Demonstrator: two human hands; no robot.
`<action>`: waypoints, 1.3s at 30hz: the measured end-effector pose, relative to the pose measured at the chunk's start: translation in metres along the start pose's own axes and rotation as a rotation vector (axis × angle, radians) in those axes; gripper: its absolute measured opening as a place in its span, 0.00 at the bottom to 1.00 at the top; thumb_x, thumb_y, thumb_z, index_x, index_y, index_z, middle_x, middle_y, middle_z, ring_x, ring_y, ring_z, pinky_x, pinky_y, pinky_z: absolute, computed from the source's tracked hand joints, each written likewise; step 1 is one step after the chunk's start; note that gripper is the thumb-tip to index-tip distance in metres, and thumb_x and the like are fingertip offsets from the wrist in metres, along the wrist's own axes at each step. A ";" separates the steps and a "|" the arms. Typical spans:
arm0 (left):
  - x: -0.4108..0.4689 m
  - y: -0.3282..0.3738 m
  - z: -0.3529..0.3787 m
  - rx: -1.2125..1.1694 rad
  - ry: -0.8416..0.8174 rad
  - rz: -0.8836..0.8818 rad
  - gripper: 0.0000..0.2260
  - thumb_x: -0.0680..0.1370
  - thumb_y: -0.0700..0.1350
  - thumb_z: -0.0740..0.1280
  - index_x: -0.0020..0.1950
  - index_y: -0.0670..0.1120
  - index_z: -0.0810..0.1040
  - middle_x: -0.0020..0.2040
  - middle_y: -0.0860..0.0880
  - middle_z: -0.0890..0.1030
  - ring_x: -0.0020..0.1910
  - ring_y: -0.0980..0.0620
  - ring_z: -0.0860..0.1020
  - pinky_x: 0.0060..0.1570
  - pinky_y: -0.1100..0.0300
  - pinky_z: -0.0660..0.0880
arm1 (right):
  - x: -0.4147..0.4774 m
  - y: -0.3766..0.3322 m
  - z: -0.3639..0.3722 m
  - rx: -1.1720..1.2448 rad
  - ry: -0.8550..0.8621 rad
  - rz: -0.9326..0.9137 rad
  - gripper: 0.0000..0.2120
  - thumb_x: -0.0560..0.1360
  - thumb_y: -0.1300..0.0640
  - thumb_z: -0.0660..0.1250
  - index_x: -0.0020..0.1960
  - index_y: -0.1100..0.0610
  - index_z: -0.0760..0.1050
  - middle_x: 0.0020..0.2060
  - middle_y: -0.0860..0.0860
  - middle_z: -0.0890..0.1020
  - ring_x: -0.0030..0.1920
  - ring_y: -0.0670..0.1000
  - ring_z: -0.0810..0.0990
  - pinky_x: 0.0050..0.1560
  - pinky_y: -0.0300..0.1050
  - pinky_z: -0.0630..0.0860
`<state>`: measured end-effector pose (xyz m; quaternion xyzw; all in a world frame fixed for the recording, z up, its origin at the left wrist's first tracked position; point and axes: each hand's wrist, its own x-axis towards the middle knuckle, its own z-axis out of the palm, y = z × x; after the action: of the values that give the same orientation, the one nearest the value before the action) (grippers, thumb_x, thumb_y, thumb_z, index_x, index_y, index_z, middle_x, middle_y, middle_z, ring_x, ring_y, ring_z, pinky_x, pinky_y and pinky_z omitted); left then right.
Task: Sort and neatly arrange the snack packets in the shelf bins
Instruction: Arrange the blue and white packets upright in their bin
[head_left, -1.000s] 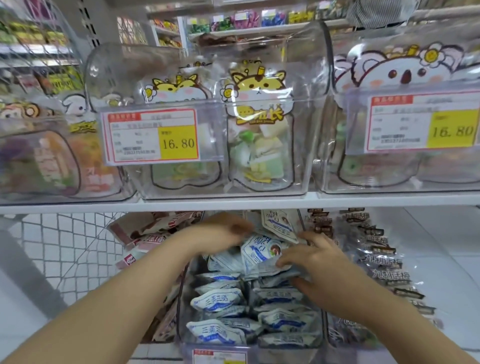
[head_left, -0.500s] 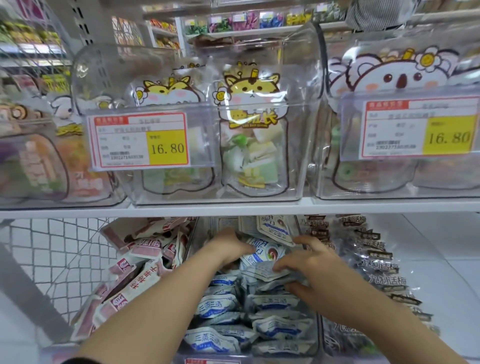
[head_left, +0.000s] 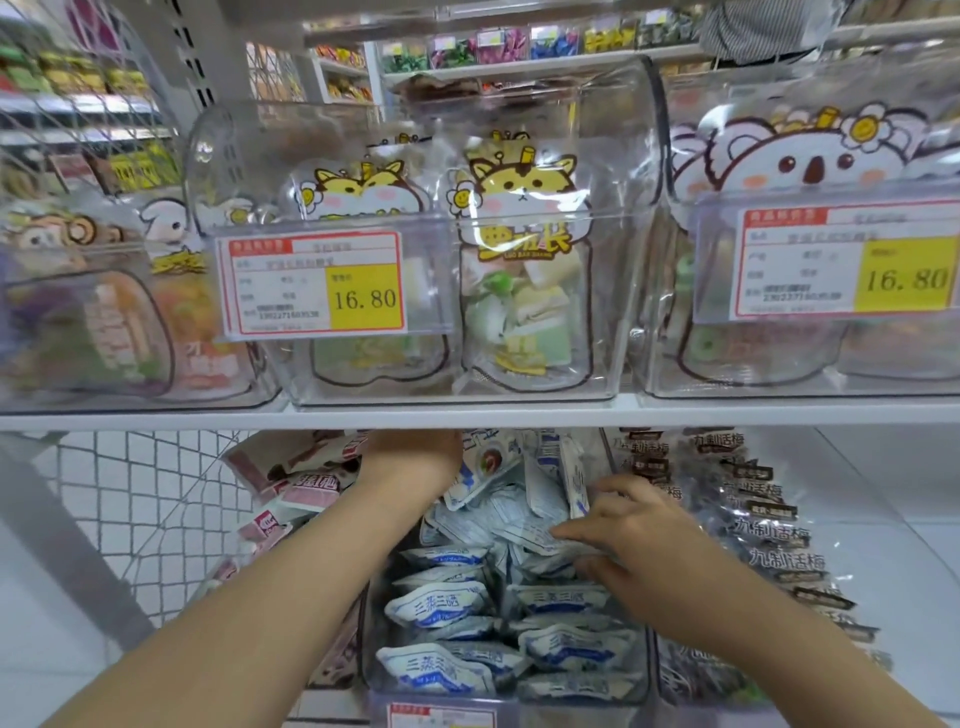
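The right hand (head_left: 641, 532) rested loosely spread fingers (head_left: 574, 532) on the blue-and-white snack packets (head_left: 441, 605). The left hand (head_left: 415, 460) reached beneath the shelf (head_left: 467, 413), which hid how its fingers lay.

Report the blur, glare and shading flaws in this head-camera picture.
Head view: the far-left bin is smeared soft; glare streaks the curved lid of the middle bin; the price tag reads 16.80 clearly, its small print not; the left hand sits in shade under the shelf, fingers hidden; the right hand is evenly lit.
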<state>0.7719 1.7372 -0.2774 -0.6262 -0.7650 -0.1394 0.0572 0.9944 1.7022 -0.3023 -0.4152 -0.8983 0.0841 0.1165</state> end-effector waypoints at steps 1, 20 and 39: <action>-0.001 -0.002 -0.001 0.041 0.001 0.023 0.08 0.81 0.43 0.56 0.56 0.46 0.73 0.54 0.48 0.78 0.54 0.46 0.76 0.49 0.59 0.70 | 0.000 0.000 0.000 0.001 -0.001 0.003 0.19 0.79 0.46 0.58 0.69 0.39 0.66 0.59 0.42 0.75 0.70 0.45 0.57 0.71 0.41 0.51; 0.001 0.055 0.008 -0.283 -0.534 0.193 0.21 0.79 0.56 0.62 0.70 0.50 0.68 0.65 0.50 0.74 0.58 0.50 0.76 0.49 0.63 0.69 | 0.002 0.002 0.004 0.075 -0.003 0.001 0.19 0.77 0.45 0.61 0.68 0.39 0.68 0.45 0.39 0.68 0.65 0.44 0.59 0.70 0.43 0.57; -0.029 0.015 -0.009 -0.385 -0.076 -0.027 0.16 0.77 0.47 0.65 0.31 0.46 0.67 0.26 0.52 0.68 0.28 0.53 0.69 0.32 0.61 0.61 | 0.000 0.001 0.004 0.032 -0.022 0.018 0.21 0.78 0.43 0.60 0.70 0.41 0.66 0.54 0.40 0.73 0.68 0.44 0.58 0.72 0.42 0.53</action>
<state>0.7917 1.7097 -0.2738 -0.6200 -0.7343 -0.2600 -0.0944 0.9935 1.7026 -0.3065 -0.4202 -0.8944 0.1040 0.1122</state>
